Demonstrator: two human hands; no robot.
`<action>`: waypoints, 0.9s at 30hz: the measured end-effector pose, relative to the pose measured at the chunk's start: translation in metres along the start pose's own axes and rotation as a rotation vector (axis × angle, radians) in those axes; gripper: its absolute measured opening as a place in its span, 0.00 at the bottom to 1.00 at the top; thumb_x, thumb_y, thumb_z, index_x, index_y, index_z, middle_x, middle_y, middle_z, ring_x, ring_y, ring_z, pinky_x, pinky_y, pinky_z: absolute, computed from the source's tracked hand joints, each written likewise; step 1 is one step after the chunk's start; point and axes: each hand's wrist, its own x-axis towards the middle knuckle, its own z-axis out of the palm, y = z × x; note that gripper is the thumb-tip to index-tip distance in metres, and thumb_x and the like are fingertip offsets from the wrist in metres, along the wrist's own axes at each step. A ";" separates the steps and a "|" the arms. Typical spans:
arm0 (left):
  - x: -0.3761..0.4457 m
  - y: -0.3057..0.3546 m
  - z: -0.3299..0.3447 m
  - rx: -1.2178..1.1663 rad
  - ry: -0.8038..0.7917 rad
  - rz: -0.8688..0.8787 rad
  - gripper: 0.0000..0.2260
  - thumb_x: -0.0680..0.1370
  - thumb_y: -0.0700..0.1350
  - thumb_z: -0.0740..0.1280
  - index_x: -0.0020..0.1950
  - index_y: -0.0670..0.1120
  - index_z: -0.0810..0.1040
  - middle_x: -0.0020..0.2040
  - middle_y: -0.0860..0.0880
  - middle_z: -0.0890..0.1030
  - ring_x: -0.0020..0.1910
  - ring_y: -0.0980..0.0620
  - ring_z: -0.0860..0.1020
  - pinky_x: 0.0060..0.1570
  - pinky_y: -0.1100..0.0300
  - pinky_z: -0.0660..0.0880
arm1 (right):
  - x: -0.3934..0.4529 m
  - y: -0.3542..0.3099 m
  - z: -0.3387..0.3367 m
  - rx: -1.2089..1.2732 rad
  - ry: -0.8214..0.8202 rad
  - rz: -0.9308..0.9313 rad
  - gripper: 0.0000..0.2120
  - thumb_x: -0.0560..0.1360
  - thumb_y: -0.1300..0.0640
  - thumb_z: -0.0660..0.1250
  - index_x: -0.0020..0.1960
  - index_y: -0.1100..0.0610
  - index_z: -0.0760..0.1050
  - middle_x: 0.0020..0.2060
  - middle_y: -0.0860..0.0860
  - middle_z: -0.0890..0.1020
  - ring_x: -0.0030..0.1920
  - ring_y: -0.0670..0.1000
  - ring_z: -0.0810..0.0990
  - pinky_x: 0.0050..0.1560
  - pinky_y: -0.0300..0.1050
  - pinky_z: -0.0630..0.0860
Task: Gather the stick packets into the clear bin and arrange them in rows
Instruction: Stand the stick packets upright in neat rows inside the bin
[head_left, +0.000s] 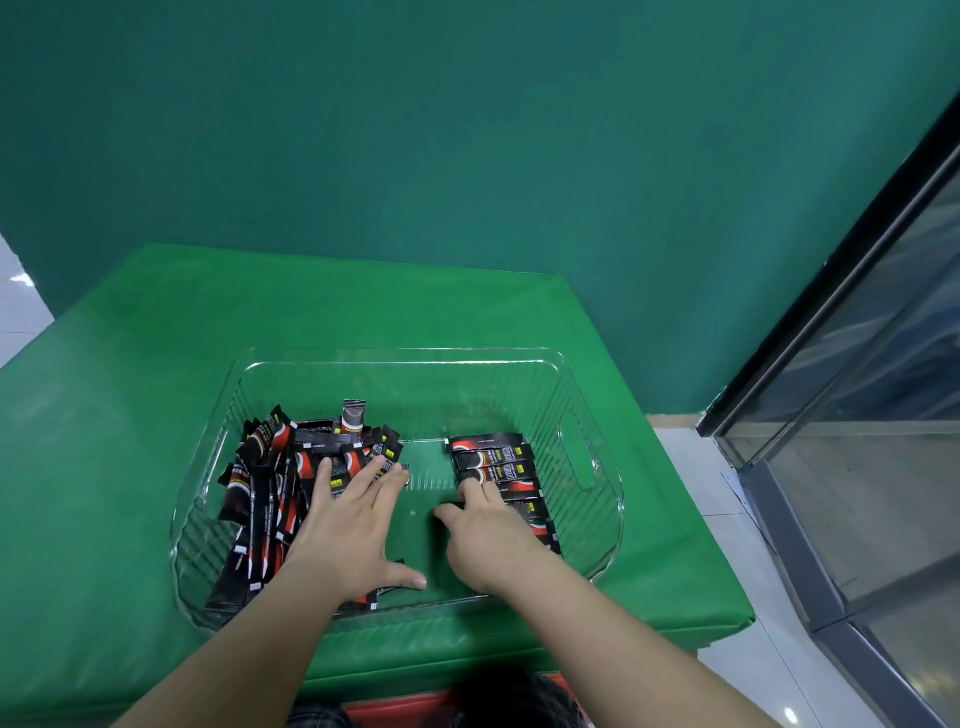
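- Nearest, at the bottom edge: dark hair (514, 696) and a strip of something red (400, 709) (too little showing to name it).
- Two bare forearms reaching forward over the near rim of the clear bin (597, 452).
- Left hand (350, 530) spread flat, fingers straight and splayed, resting on the loose heap of stick packets (265, 499); thumb stretched out to the right along the bin floor; nothing gripped.
- Right hand (493, 540) palm down, fingers pressing on the near end of the tidy row of packets (493, 465), thumb out to the left; fingers only slightly bent, not wrapped round any packet as far as can be told.
- Heap, in the left half of the bin: narrow black sachets with red and white swooshes and small yellow marks, lying crisscrossed and overlapping, several propped against the left wall, one standing upright (353, 415) at the back of the pile.
- Row, in the right half: same packets laid flat crosswise, side by side, edges touching, running from the hand toward the far wall (nearer ones partly hidden under the hand).
- Between heap and row: a bare strip of bin floor, green showing through.
- Bin itself: transparent, ribbed walls, rounded corners, a cut-out handle in the right wall.
- Underneath: green padded table (130, 415), bin set right of its middle.
- Beyond: dark green wall (415, 130); far right, a glass panel in a black frame (883, 312) above pale floor tiles (685, 467).
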 end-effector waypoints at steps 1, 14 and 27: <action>0.000 0.000 0.000 -0.006 0.002 0.002 0.54 0.66 0.79 0.55 0.79 0.47 0.40 0.80 0.53 0.44 0.77 0.54 0.37 0.71 0.35 0.34 | -0.001 0.000 0.001 0.020 -0.006 0.012 0.21 0.77 0.60 0.56 0.70 0.57 0.65 0.63 0.57 0.63 0.65 0.58 0.60 0.62 0.55 0.68; 0.003 -0.001 0.000 0.010 -0.014 0.005 0.61 0.51 0.79 0.37 0.79 0.47 0.40 0.80 0.53 0.44 0.77 0.53 0.37 0.70 0.35 0.34 | -0.011 0.012 -0.002 0.116 0.025 0.116 0.24 0.77 0.60 0.57 0.72 0.54 0.61 0.65 0.57 0.62 0.66 0.57 0.59 0.65 0.51 0.66; 0.002 0.000 0.002 0.020 -0.007 -0.007 0.55 0.66 0.79 0.54 0.79 0.47 0.40 0.80 0.52 0.44 0.77 0.53 0.37 0.71 0.35 0.34 | -0.005 0.016 0.002 0.026 -0.095 0.131 0.27 0.77 0.56 0.56 0.75 0.46 0.57 0.65 0.56 0.60 0.67 0.58 0.58 0.66 0.54 0.66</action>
